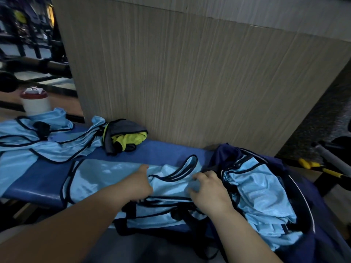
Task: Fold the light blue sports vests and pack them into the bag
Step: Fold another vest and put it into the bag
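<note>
A light blue vest (106,179) with black trim lies spread on the blue bench (41,175) in front of me. My left hand (137,184) grips the cloth near its middle, fingers curled into the fabric. My right hand (209,192) pinches the same vest near its shoulder straps, beside the bag. The dark navy bag (322,211) stands open at the right with several light blue vests (260,188) stuffed inside. A loose pile of more light blue vests (38,141) lies at the bench's left end.
A grey and neon yellow garment (125,137) lies at the back of the bench against a wood-grain panel (190,82). A white bottle with a red lid (35,102) stands behind the left pile. Yellow-handled gear (319,168) sits at the far right.
</note>
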### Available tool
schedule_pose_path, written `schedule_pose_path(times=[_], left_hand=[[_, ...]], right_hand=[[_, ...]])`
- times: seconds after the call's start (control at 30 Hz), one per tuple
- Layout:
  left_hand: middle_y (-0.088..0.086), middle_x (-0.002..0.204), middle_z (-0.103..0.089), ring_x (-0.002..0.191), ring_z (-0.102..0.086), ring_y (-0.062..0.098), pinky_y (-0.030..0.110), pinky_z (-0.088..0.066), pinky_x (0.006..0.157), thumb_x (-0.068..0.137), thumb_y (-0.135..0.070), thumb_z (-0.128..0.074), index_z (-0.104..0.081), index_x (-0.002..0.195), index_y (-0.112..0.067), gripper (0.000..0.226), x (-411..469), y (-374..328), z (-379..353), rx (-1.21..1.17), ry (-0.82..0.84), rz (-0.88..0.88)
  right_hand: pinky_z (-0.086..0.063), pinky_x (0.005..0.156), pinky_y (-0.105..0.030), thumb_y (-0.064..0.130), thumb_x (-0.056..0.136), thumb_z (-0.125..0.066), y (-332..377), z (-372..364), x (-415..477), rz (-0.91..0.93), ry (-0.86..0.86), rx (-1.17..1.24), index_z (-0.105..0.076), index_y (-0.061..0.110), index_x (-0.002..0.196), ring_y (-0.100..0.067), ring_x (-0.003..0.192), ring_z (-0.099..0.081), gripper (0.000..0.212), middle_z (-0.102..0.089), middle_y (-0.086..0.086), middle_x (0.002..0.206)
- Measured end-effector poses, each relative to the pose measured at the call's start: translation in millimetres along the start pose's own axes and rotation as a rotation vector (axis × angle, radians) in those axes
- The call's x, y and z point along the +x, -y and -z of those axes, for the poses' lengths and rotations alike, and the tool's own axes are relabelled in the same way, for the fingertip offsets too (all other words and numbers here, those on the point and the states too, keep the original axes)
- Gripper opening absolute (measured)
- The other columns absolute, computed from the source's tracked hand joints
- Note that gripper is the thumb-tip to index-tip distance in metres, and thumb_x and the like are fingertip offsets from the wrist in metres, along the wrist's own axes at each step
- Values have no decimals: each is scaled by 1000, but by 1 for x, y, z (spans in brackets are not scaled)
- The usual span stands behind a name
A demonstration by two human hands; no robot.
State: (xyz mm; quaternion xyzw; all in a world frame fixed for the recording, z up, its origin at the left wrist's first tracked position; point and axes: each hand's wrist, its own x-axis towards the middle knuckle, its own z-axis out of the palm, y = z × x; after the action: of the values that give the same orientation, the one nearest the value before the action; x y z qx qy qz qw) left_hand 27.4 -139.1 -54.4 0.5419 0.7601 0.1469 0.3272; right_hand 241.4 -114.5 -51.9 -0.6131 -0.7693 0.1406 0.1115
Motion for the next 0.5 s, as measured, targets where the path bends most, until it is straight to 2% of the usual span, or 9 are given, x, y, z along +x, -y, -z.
schedule_pose_path(times=[0.07, 0.1, 0.17, 0.27, 0.37, 0.5], left_hand=[[4, 139, -40, 120, -48, 21, 32, -45, 97, 84, -25, -58, -10, 152, -26, 83, 1, -3, 0, 194, -102, -64], [2, 145, -31, 130, -37, 22, 35, -39, 104, 84, -27, -59, -16, 150, -26, 79, 2, -7, -2, 229, -154, -112], [-3, 144, -32, 132, -32, 21, 34, -33, 108, 85, -28, -59, -33, 142, -27, 63, 5, -20, -7, 200, -199, -240], [-4, 132, -50, 126, -41, 18, 30, -37, 103, 87, -39, -64, -51, 127, -26, 44, 18, -46, -22, 83, -175, -375], [-2, 126, -53, 118, -52, 18, 34, -44, 99, 80, -51, -69, -50, 128, -21, 59, 37, -70, -36, -82, -147, -326], [2, 146, -42, 128, -48, 22, 35, -43, 102, 73, -61, -72, -31, 146, -17, 95, 66, -92, -47, -183, -147, -225]], right_hand=[[-39, 104, -35, 49, 89, -59, 0, 1, -1, -39, -2, -11, -41, 27, 138, -25, 122, -42, 57, -36, -2, 132], [-39, 103, -34, 50, 88, -60, -1, 2, -1, -64, 1, -10, -38, 25, 138, -25, 123, -41, 60, -36, -4, 131], [-39, 100, -35, 51, 87, -61, 0, 4, -3, -104, 14, -18, -35, 23, 136, -25, 122, -40, 62, -36, -5, 130], [-40, 91, -35, 52, 86, -60, 0, 6, -4, -149, 28, -23, -34, 20, 130, -27, 117, -45, 60, -40, -6, 126], [-40, 78, -34, 52, 87, -58, -3, 7, -5, -175, 71, -40, -33, 18, 122, -26, 107, -53, 55, -49, -6, 118], [-40, 68, -34, 43, 88, -57, -4, 8, -7, -141, 76, -8, -33, 20, 109, -24, 89, -58, 39, -59, -3, 100]])
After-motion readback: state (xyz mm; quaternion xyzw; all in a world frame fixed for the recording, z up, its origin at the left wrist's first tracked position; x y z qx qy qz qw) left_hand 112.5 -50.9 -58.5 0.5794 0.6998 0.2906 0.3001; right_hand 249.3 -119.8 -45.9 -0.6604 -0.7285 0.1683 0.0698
